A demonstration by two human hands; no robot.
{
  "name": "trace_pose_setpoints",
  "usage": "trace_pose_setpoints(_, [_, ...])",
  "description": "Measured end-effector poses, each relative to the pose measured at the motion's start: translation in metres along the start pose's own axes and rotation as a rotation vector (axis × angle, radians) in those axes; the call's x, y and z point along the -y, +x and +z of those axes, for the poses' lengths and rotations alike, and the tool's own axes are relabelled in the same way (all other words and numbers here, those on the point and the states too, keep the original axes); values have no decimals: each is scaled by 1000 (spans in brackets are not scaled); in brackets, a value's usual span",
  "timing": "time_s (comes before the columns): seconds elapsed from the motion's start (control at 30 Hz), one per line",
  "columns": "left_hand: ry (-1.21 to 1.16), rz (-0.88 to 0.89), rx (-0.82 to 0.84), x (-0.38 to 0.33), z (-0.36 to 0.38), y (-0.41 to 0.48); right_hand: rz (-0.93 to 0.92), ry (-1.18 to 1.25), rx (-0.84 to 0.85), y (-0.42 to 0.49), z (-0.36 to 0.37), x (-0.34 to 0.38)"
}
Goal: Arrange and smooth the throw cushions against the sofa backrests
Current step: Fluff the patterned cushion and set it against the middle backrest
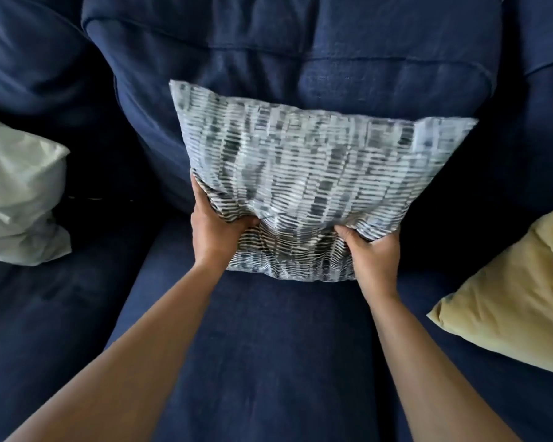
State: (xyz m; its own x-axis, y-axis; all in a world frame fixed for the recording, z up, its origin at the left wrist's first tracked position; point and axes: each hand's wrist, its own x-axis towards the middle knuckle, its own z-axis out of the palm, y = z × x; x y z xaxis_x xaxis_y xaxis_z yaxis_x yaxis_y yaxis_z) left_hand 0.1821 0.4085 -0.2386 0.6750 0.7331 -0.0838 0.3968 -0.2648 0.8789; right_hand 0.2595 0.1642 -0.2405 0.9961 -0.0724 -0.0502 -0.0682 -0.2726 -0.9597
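Both hands clamped on the lower edge of the grey-and-white patterned fabric throw cushion (304, 173)! Left hand (216, 232) has its grip pinching a bunched fold of cover at the lower left corner, thumb tucked into the crease. Right hand (372, 255) does the same at the lower right, fingers curled tight around gathered fabric. The cover wrinkles and puckers between the two fists. That cushion stands tilted, its top leaning back onto the dark navy fabric sofa backrest (268, 59), its bottom resting on the navy seat cushion (268, 346). One upper corner sits higher at the left, so it looks a bit skewed. Off to the left, a pale mint-white crumpled cushion (16, 193) lies on the neighbouring seat, well apart. Off to the right, a soft yellow fabric cushion (517, 298) lies at the frame edge, near but not touching.
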Motion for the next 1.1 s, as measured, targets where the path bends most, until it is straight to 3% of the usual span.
trace_pose_setpoints(0.2, [121, -31, 1, -9, -2, -9, 75, -10, 35, -1, -4, 3])
trace_pose_setpoints(0.3, [228, 112, -36, -26, -10, -21, 40, -6, -50, -15, -12, 24])
trace_pose_setpoints(0.37, [299, 313, -136, -39, -12, -33, -144, -161, -184, -24, -17, 41])
trace_pose_setpoints(0.43, [366, 583, -231, -51, -7, -42, -531, -319, -255, -25, -14, 58])
trace_pose_setpoints(0.5, [439, 835, -191, -58, 5, -43, -879, -515, -185, -17, 2, 73])
trace_pose_setpoints(0.6, [589, 950, -48, -61, 18, -22, -1075, -853, 23, 3, 27, 77])
trace_pose_setpoints(0.73, [839, 812, -25, -52, 9, 31, -957, -1120, 41, 49, 19, 61])
trace_pose_setpoints(0.83, [925, 686, -37, -48, -8, 56, -797, -1111, -58, 65, 2, 60])
trace_pose_setpoints(0.9, [858, 682, -100, -54, -14, 56, -753, -1025, -154, 60, -1, 66])
trace_pose_setpoints(1.0, [638, 827, -214, -64, -5, 33, -893, -909, -204, 38, 8, 75])
trace_pose_setpoints(1.1, [554, 986, -115, -57, 21, -1, -1072, -889, -36, 10, 34, 66])
